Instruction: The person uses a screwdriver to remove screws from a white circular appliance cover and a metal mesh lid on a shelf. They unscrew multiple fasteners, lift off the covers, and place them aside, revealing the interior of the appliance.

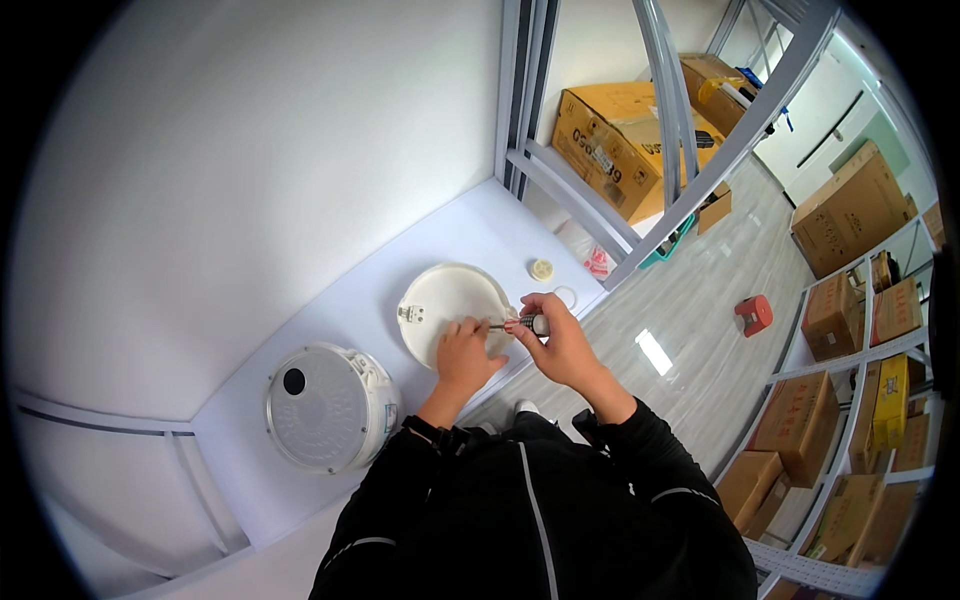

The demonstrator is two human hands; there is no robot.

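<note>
The fingers [545, 302] of the right hand [567, 352] are wrapped around a slim, red-and-black-handled screwdriver with a metal shaft [528, 323], and its pale butt is left showing beside the palm. The shaft is pointed toward the left hand [463, 364], whose fingers are bent down over the hollow of a shallow, round, off-white shell [437, 290]. Whether anything is pinched by those left fingers cannot be told; the spot is masked by the fingertips themselves. Nor can it be seen what is met by the screwdriver's tip.

And the shell? It is laid hollow side up on the long white worktop [365, 315], near the front edge, presumably so that its inside can be reached by both hands at once. The screwdriver is held almost flat across the right side of the rim, perhaps because the side wall is being addressed rather than the floor. The left hand seems to be placed there for steadying or guiding.

A small white fitting [411, 314] is seen at the shell's left edge. Farther left, a squat, pale grey drum-shaped unit with a black disc on top [318, 425] is parked, well apart from the hands. Beyond the right hand, a small round cream cap [541, 269] and a thin pale ring [574, 294] are set aside, likely to be kept within reach.
</note>
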